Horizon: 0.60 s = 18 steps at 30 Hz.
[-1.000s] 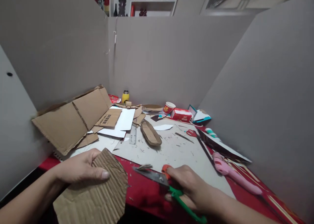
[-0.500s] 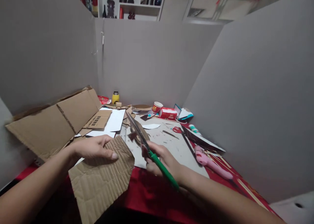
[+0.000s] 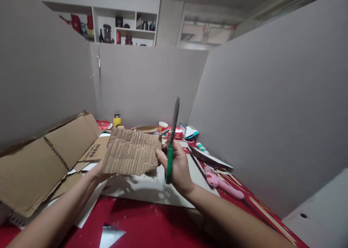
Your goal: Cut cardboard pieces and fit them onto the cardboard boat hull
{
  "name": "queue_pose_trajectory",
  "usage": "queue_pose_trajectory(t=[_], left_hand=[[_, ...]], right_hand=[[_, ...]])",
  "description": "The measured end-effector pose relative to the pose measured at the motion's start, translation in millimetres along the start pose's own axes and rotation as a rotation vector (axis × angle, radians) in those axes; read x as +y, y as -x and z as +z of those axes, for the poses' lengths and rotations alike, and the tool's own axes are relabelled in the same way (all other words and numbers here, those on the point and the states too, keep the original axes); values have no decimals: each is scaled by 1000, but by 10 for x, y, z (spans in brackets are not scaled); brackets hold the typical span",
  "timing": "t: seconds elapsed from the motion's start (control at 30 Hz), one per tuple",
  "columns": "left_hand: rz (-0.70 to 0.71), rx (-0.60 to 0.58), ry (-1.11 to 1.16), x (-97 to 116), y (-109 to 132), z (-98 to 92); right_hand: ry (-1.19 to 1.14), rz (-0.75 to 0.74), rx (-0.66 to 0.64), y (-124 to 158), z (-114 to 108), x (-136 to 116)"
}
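A piece of corrugated cardboard (image 3: 132,152), ridged side facing me, is held up over the work board. Behind its lower left corner is my left hand (image 3: 100,170), gripping it with the fingers hidden. My right hand (image 3: 178,166) is closed around scissors with green handles (image 3: 169,163), their metal blades pointing upward and looking closed together. The thumb of that hand presses against the cardboard's right edge. Below them lies the pale work board (image 3: 152,192) on a red tablecloth (image 3: 152,222).
Folded cardboard box panels (image 3: 73,141) lean at the left. Toward the back stand a yellow bottle (image 3: 116,120), a paper cup (image 3: 162,127) and a red box (image 3: 178,133). A pink glue gun (image 3: 223,183) and thin wooden sticks (image 3: 272,219) lie right. Grey partitions (image 3: 146,81) surround the table.
The cardboard has been raised and turned, now hiding most of my left hand. My right hand has come to its right edge, and the scissors have swung upright. The view has tilted up and shifted right.
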<state>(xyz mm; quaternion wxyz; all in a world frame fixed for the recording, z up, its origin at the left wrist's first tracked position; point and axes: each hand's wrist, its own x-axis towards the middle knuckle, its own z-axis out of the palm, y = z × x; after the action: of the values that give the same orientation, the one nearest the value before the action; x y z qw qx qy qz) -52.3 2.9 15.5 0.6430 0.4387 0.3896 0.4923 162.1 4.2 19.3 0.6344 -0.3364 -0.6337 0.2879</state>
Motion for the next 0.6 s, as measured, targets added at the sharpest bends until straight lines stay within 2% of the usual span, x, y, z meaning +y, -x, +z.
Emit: queue_pose_trajectory(t=[0.1,0.13,0.2,0.27,0.37,0.47,0.6], left_hand=[[-2,-135,-94,-201,25,198],[20,-147,-74,-249,29,273],[89,-47,22,-295,16,388],[162,50,77,-269,-20,423],[232,151,128,-140,-69,320],[266,193,162,-2,-78,146],[307,195,206,65,-60,4]], right_hand=[[-14,-14,94,-106,122,101],[-8,-3,110,-118,176,119],[-35,40,85,-105,282,123],[-112,96,9,-55,350,94],[-184,167,-96,52,324,55],[-202,231,-207,197,157,88],[-183,305,-468,443,-120,207]])
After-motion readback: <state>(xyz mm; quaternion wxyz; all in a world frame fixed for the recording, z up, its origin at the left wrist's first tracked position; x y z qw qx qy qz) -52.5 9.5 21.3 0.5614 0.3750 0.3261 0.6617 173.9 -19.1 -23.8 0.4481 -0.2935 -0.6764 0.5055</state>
